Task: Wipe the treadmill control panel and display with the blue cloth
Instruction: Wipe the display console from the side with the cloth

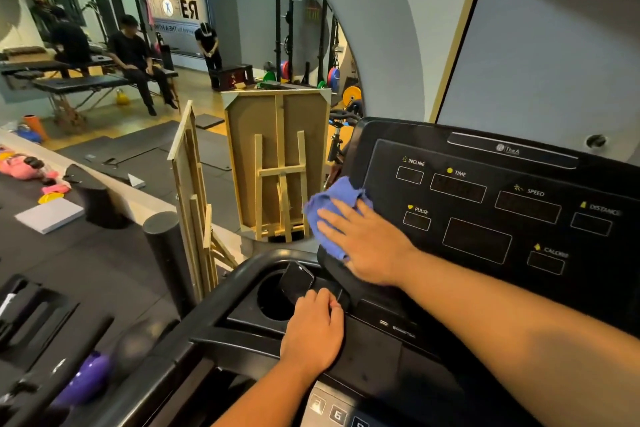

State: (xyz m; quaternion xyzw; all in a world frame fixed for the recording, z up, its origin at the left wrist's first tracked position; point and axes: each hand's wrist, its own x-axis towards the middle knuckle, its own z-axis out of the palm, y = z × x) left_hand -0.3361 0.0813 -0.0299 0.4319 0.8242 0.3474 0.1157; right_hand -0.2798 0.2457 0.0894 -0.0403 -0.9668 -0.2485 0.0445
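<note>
Head view: black treadmill panel (485,218), mirrored gym.

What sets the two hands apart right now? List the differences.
The right hand lies flat with straight fingers, pressing the blue cloth on the display panel. The left hand is lower, fingers curled, resting on the console beside the cup holder, with no cloth. Both are bare, palm down.

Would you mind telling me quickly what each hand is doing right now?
Left hand: fingers curled, resting on the treadmill console; a grip cannot be told.
Right hand: open, fingers straight, pressing the blue cloth against the display panel.
</note>
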